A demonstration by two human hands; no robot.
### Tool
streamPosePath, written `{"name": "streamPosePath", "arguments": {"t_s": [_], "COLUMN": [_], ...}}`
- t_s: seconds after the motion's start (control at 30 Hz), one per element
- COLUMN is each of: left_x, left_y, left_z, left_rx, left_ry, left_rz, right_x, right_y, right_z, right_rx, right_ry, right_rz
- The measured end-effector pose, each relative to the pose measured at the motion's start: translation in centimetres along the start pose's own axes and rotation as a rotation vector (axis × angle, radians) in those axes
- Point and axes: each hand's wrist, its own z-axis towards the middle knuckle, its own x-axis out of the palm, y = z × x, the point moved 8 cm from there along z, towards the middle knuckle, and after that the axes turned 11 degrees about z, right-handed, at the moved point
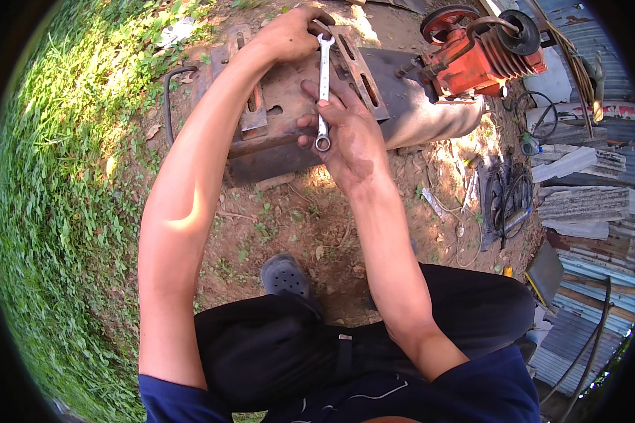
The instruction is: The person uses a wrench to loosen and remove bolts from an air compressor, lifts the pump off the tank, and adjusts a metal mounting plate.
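A silver combination wrench (324, 92) lies across my right hand (351, 137), its ring end toward me and its open end pointing away. My right thumb presses on the shank, palm turned up. Beyond it, my left hand (293, 35) is bent with its fingers closed at the far end of a slotted metal rail (360, 74); what they pinch, if anything, is hidden. Both hands are over a rusty metal base plate (282, 123) on a dark tank. A second slotted rail (254, 113) lies on the plate's left side, partly behind my left forearm.
A red compressor pump (466, 63) with black round parts sits on the tank's cylinder (434, 123). A bent metal handle (168, 106) sticks out at left. Grass (56, 233) covers the left. Black cables (504, 194) and corrugated sheets (585, 204) lie at right.
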Motion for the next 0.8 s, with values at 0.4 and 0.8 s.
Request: {"name": "streamPosePath", "arguments": {"t_s": [0.4, 0.8], "left_x": [-2.2, 13.6], "left_y": [-6.2, -18.3], "left_z": [-4.1, -5.1], "left_rx": [-0.106, 0.191], "left_ry": [-0.481, -0.191], "left_rz": [-0.291, -0.098], "right_x": [-2.7, -18.4], "right_y": [5.8, 10.8], "right_z": [-2.8, -2.3], "right_rx": [-0.154, 0.072], "right_ry": [0.253, 0.378], "right_rz": [-0.027, -0.381]}}
